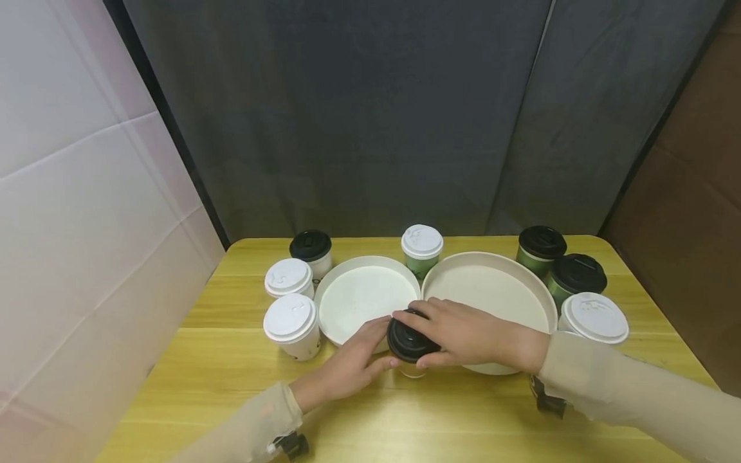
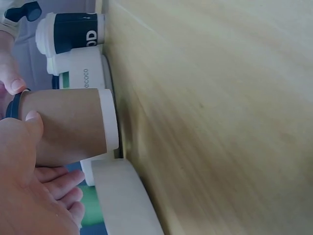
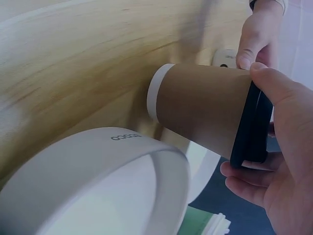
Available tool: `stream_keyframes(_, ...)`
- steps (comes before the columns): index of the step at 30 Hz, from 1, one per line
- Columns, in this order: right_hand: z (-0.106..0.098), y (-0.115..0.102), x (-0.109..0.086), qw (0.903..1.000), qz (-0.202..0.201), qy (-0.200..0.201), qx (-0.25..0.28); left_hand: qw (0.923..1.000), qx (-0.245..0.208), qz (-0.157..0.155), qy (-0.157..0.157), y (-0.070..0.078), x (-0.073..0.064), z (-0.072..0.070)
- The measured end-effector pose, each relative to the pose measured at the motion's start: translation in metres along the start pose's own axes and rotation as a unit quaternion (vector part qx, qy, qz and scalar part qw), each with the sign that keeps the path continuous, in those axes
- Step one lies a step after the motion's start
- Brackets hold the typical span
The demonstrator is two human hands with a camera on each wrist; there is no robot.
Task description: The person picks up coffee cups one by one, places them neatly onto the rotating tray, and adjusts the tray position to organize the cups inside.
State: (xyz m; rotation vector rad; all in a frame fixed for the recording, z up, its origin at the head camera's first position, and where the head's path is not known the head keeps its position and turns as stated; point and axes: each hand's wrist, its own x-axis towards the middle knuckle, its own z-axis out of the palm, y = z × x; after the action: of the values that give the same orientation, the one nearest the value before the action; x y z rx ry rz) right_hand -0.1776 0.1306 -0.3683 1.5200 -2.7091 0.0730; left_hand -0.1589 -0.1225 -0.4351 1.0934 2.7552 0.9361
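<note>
A brown paper cup (image 2: 73, 127) with a white bottom band and a black lid (image 1: 410, 344) stands upright between the two hands, in front of the plates. My right hand (image 1: 463, 331) grips the lid from above, thumb on the near side and fingers over the far side. From the left, my left hand (image 1: 350, 366) holds the cup, its thumb (image 2: 34, 122) on the brown wall just below the lid and its fingers reaching round the far side. The cup's base is close to the tabletop in both wrist views.
A white round plate (image 1: 370, 262) and a cream round plate (image 1: 483, 258) lie side by side on the wooden table (image 1: 231, 386). White-lidded cups (image 1: 292, 321) and a black-lidded cup (image 1: 311, 247) stand left. A green cup (image 1: 421, 251) stands behind; several more cups (image 1: 579, 276) stand right.
</note>
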Motion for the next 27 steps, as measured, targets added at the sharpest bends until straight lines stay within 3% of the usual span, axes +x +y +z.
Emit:
stream_keyframes(14,-0.029,-0.005,0.004,0.9999,0.001,0.012,-0.001,0.9996,-0.010,-0.005,0.025,0.014,0.000,-0.018)
stream_keyframes(22,-0.039,-0.006,0.010,0.9998,-0.001,0.019,-0.004,0.9993,-0.020,-0.015,0.026,0.015,-0.001,-0.029)
stream_keyframes(27,-0.043,-0.007,0.015,0.9997,-0.001,0.022,-0.006,0.9994,-0.015,-0.005,0.031,0.016,-0.002,-0.036)
